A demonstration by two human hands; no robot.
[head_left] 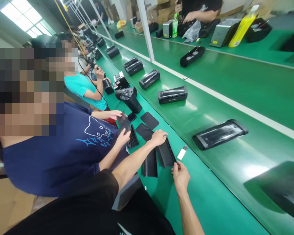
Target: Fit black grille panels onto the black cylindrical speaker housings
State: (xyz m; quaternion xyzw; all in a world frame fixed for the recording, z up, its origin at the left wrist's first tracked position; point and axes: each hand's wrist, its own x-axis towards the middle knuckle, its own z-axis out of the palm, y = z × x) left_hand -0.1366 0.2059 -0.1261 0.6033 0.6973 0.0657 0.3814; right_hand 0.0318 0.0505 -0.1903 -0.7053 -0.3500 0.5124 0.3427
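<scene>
A black, slightly curved panel [166, 154] lies on the green table, with its long sides running away from me. My left hand [158, 137] grips its far end, fingers bent over the edge. At the near right corner, my right hand [181, 176] pinches the panel between thumb and fingers. Close on the left lies a second black panel [150, 164], partly covered by my left forearm. Beyond my left hand are two flat black sheets [150, 120], one partly hidden. A small white and black piece [182, 152] rests right of the panel.
At my left, a co-worker in a navy shirt [71, 143] holds a black sheet [123, 122] above a black grille piece [132, 137]. Several black speaker-like housings [220, 133] stand on the green belt [205, 98]. A white post [145, 31] rises beyond it.
</scene>
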